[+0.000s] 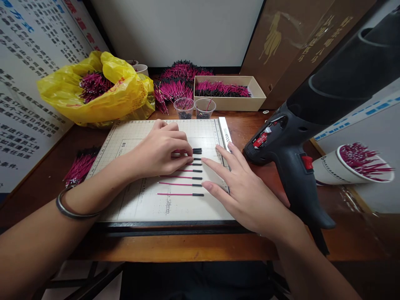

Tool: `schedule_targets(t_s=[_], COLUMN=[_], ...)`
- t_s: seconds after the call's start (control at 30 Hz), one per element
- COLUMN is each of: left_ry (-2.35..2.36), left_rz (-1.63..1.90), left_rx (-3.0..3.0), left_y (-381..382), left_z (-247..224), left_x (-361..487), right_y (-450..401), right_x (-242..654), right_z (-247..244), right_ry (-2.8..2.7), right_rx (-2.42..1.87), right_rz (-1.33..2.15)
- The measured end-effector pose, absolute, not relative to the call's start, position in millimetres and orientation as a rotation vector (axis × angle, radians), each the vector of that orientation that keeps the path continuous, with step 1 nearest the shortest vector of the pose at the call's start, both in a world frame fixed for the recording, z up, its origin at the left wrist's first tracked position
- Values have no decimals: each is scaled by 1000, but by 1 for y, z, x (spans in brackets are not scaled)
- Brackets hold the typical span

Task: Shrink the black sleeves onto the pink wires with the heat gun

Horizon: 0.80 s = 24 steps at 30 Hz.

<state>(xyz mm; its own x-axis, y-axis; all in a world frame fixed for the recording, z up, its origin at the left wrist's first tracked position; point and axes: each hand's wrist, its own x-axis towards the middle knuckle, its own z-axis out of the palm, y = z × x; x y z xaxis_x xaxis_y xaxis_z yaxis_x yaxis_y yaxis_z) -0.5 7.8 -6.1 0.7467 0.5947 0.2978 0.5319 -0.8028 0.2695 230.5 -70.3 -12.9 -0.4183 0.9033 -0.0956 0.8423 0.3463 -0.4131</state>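
Observation:
Several pink wires with black sleeved ends (181, 194) lie in a spaced row across a cream paper-trimmer board (131, 208) printed with a grid. My left hand (162, 148) is over the upper wires, its fingers curled and its thumb and index finger closed on one pink wire (196, 159); most of that wire is hidden under the hand. Just above, a few black ends (196, 150) lie close together. My right hand (237, 179) rests open with spread fingers at the board's right side, its index fingertip beside the black end of the pinched wire.
A black heat gun (293, 154) stands at right, beside a paper cup of wires (331, 168). Behind the board are two clear plastic cups (183, 104), a shallow box (231, 104) of wires and loose wire piles (175, 89). A yellow bag (125, 100) holds more at left.

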Motion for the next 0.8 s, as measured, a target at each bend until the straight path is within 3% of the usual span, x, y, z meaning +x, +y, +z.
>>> schedule_targets(t_s=[0.8], left_ry=[930], left_rz=[520], left_rx=[2769], left_y=[9], left_z=[-7], left_x=[-2], right_y=[-68], right_x=[231], right_z=[-8], right_ry=[-2541], right_rx=[-1632], right_rz=[573])
